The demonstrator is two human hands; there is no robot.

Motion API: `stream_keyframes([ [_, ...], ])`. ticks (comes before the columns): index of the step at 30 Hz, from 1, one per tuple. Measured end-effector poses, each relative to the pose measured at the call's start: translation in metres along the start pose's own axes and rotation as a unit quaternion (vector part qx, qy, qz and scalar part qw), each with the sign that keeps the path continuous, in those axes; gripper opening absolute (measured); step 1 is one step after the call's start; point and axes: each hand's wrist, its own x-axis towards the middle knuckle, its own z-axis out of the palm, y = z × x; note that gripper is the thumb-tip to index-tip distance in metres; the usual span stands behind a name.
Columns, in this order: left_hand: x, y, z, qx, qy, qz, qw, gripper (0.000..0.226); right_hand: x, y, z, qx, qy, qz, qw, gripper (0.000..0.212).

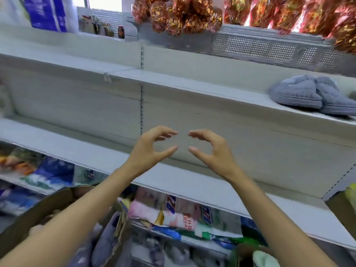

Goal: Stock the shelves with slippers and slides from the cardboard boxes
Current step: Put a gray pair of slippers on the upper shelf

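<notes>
My left hand (152, 149) and my right hand (210, 149) are raised side by side in front of the white shelving, fingers curved and apart, holding nothing. Their fingertips nearly meet. A pair of grey quilted slippers (308, 95) lies on the upper white shelf (173, 81) at the right. Below my left forearm a cardboard box (38, 214) stands open, with purple-grey slippers (107, 239) showing inside it. The middle white shelf (96, 157) runs behind my hands.
Shiny red-gold wrapped packs (183, 14) and a blue-white pack (48, 12) sit on the top shelf. Packaged goods (173, 212) fill the lowest shelf under the middle one. A second brown box (341, 211) stands at the right edge.
</notes>
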Motion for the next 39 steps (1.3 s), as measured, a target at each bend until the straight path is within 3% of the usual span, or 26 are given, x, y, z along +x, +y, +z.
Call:
stream_keyframes([
  [8,-0.104,-0.066,-0.07,0.046,0.023,-0.132,0.99,0.037,-0.001,-0.019,0.135,0.049,-0.121,0.011,0.991,0.04],
  [16,-0.203,-0.136,-0.123,0.105,0.014,-0.273,0.956,0.04,-0.019,-0.013,0.27,0.129,-0.243,0.056,0.96,0.045],
  [24,-0.309,-0.235,-0.168,0.12,-0.013,-0.451,0.884,0.043,-0.08,-0.007,0.408,0.093,-0.346,0.197,0.913,0.049],
  [29,-0.344,-0.307,-0.167,0.058,-0.081,-0.534,0.84,0.049,-0.117,0.005,0.485,0.051,-0.401,0.338,0.85,0.055],
  [35,-0.357,-0.379,-0.147,0.02,-0.22,-0.52,0.825,0.081,-0.14,0.024,0.548,-0.014,-0.343,0.469,0.814,0.075],
  [39,-0.349,-0.402,-0.133,0.044,-0.251,-0.485,0.837,0.067,-0.127,0.039,0.571,-0.004,-0.264,0.523,0.81,0.077],
])
